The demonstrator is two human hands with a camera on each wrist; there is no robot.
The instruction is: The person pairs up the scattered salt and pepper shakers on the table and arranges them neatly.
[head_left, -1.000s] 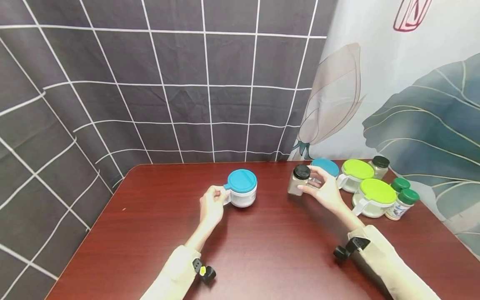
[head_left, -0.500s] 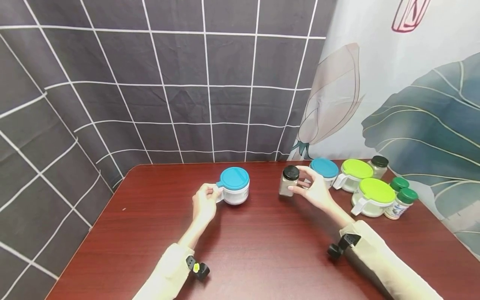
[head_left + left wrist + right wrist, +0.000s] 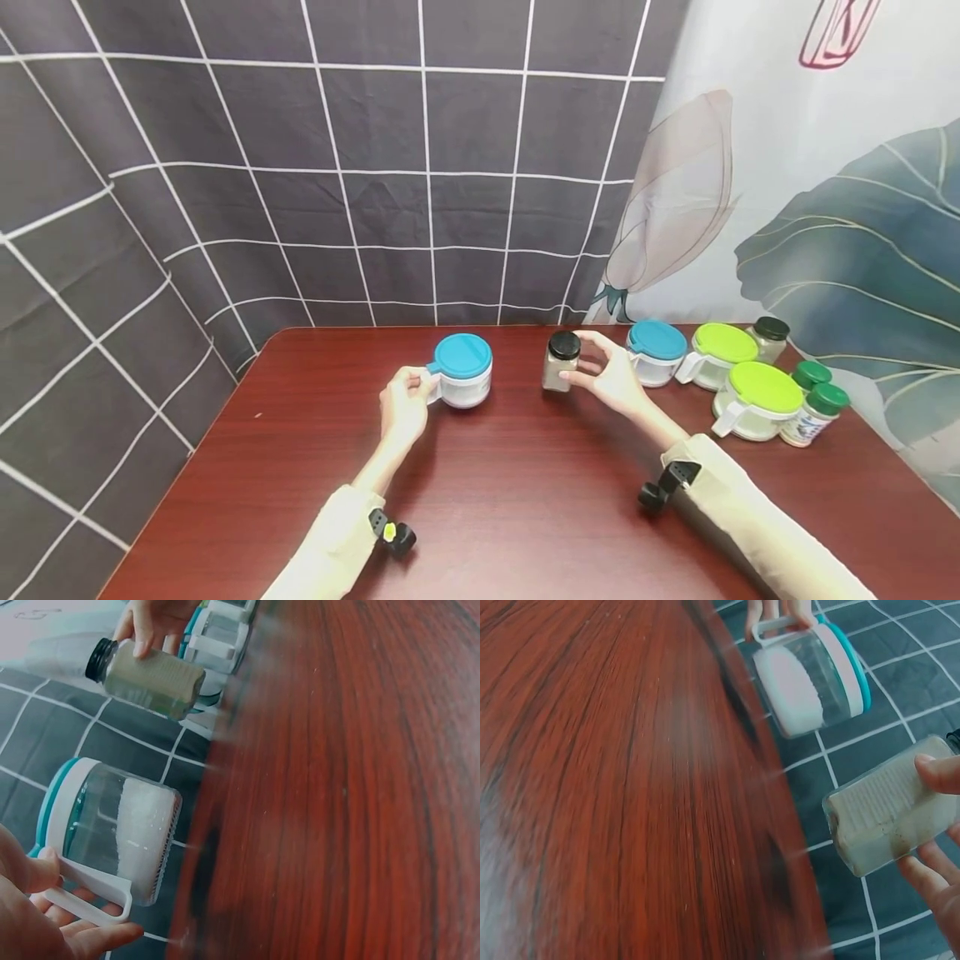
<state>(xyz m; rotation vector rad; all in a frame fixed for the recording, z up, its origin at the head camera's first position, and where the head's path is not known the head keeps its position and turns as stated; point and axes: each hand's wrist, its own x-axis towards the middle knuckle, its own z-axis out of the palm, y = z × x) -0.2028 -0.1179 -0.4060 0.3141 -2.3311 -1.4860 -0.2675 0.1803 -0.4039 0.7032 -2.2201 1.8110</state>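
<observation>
My left hand holds the white handle of a clear seasoning jar with a blue lid. White granules fill part of that jar. To its right, my right hand grips a squarish glass spice jar with a black lid, thumb on one side and fingers on the other. Pale beige powder shows inside it. Both jars are upright in the head view, and the wrist views show a dark shadow on the table beside each base, so they appear slightly raised. A gap separates the two jars.
At the table's right stand another blue-lidded jar, two green-lidded handled jars, the nearer in front of the farther, a black-lidded jar, and two dark-green-capped bottles, one in front. A grid-patterned curtain hangs behind the table.
Both hands have moved left with their jars, the right hand farther, so the spice jar is closer to the blue-lidded jar. The view has shifted slightly.
</observation>
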